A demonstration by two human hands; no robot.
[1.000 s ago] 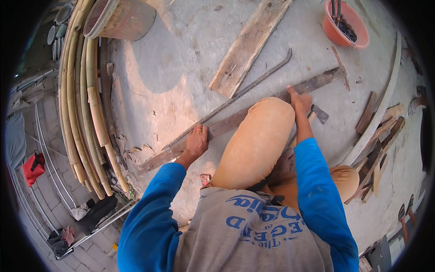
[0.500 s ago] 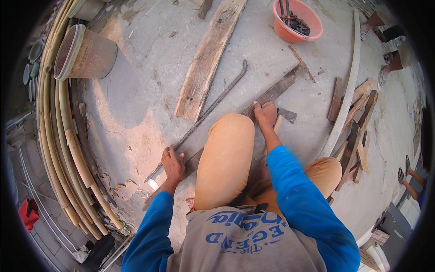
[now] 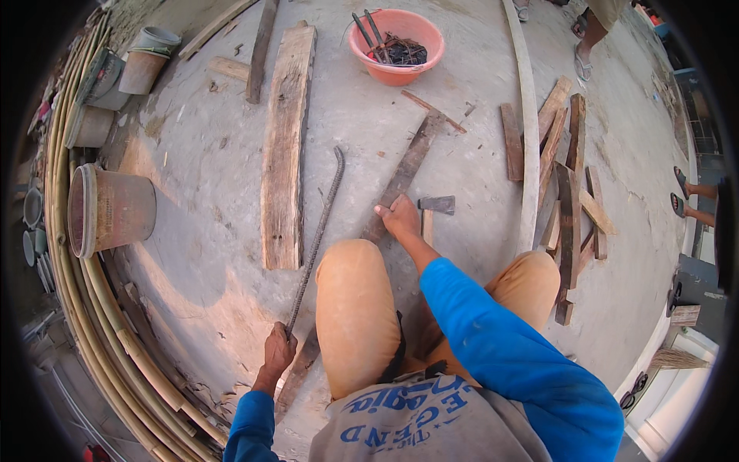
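Note:
My left hand (image 3: 279, 350) is closed around the near end of a ribbed steel rebar rod (image 3: 317, 235), whose far end is bent into a slight hook. Under my left knee runs a long dark wooden board (image 3: 412, 165), reaching far ahead of me and coming out again beside my left hand. My right hand (image 3: 402, 217) grips this board beyond the knee, thumb laid across its top. Just right of that hand lies a hatchet (image 3: 439, 204) with a dark head and pale wooden handle, partly covered by my arm.
A wide rough plank (image 3: 286, 154) lies left of the rod. Ahead stands a pink basin (image 3: 396, 46) with tools and scraps. Wood offcuts (image 3: 570, 200) are piled at right beyond a long pale strip (image 3: 530, 131). Buckets (image 3: 115, 208) and bamboo poles (image 3: 115, 308) line the left. People's feet show at right.
My left hand has gone from resting spread on the rod to closing around its near end. My right hand stays on the board. The whole view has shifted and turned.

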